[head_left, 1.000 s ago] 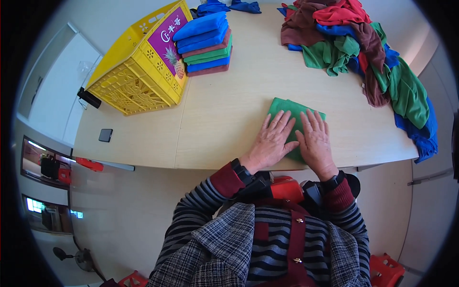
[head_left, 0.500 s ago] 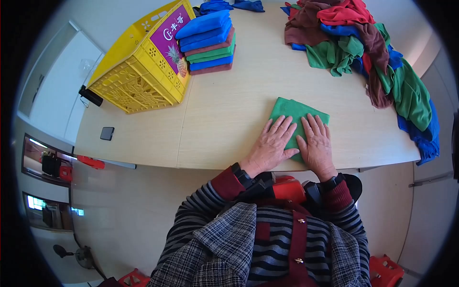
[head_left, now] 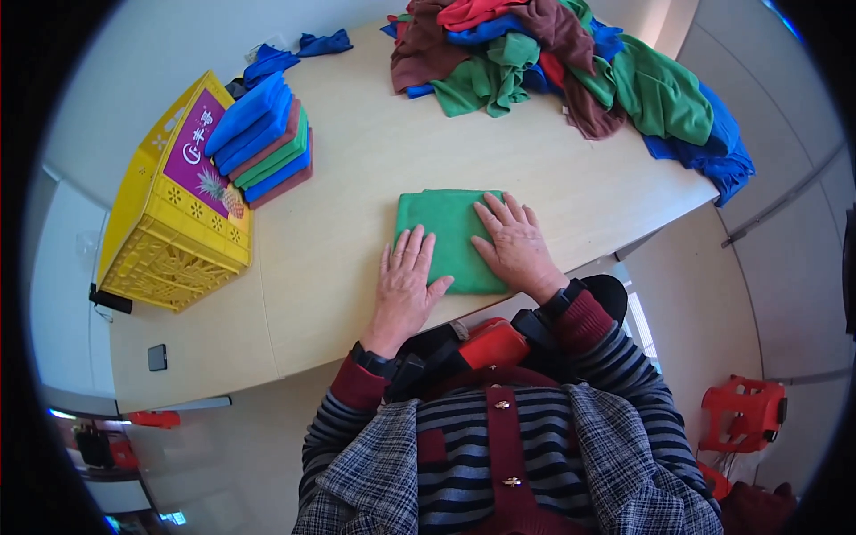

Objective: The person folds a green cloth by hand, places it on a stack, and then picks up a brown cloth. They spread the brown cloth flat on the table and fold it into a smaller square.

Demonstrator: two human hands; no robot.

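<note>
The left hand point(head_left: 404, 287) and right hand point(head_left: 519, 250) lie open and flat, grasping nothing, on 1 folded green cloth point(head_left: 453, 239) near the front edge of the table point(head_left: 339, 178). Apparently completed: 1 folded stack point(head_left: 259, 134) beside the yellow crate point(head_left: 174, 245); outstanding: 1 loose, unfolded heap point(head_left: 508, 67).

- Purple label point(head_left: 183, 169) on the yellow plastic crate point(head_left: 174, 260) near the tabletop point(head_left: 339, 152)'s left edge: white printed characters point(head_left: 203, 127), round white emblem point(head_left: 191, 153).

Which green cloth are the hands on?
The flat, folded green cloth lying alone on the table, under the left hand and right hand. Other green cloths sit in the folded stack beside the yellow crate or crumpled in the heap.
</note>
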